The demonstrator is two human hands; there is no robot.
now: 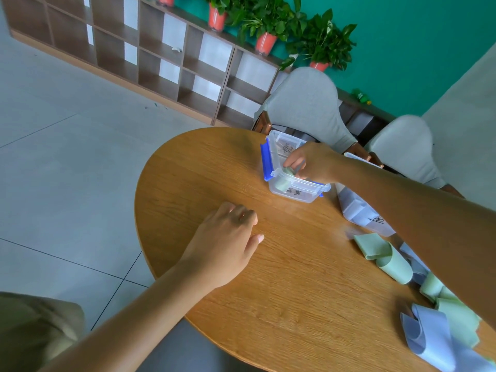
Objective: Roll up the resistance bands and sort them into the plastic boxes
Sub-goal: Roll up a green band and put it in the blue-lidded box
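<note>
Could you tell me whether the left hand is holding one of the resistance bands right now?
No, the left hand rests on bare wood of the table holding nothing, while the right hand pinches a rolled green band at the clear box.

Left hand [228, 242] lies palm-down, fingers loosely curled, pointing toward one o'clock. Right arm stretches toward eleven o'clock; right hand [308, 162] pinches something with curled fingertips.

Your rolled pale green resistance band [285, 180] stands on end in the near-left corner of the clear plastic box with blue latches [308, 194], on the round wooden table. A second clear box [361, 210] sits just right of it. Loose green bands [386, 257] and lavender bands [429, 336] lie unrolled at the table's right edge.
</note>
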